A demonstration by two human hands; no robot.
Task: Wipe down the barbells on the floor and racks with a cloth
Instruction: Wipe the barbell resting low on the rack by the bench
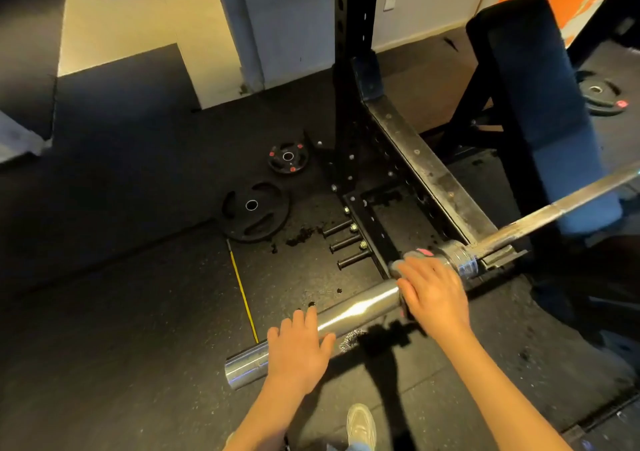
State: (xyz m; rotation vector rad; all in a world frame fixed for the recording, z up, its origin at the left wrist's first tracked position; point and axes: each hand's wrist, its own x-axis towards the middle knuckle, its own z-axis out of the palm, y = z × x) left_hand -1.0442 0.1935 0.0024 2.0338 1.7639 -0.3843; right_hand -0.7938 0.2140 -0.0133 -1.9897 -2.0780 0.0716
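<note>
Nearest, white shoe (362,424) planted on black rubber floor (121,346), just short of the bar. Left grip (298,346) flat on the chrome barbell sleeve (356,307) near its free end, fingers straight, holding nothing; likely there to stop the sleeve spinning. Right grip (433,294) further in, fingers spread almost straight over a grey cloth (398,267), pressing it onto the sleeve close to the collar; thumb side hidden. Barbell shaft (554,208) resting across the rack's safety arm (426,170), hence sleeve overhanging at working height. Bare chrome between the two grips open for an outward stroke; collar and safety arm closing off the inward way. Weight plates (254,211) on the floor well apart, storage pegs (346,244) low beside the rack base
</note>
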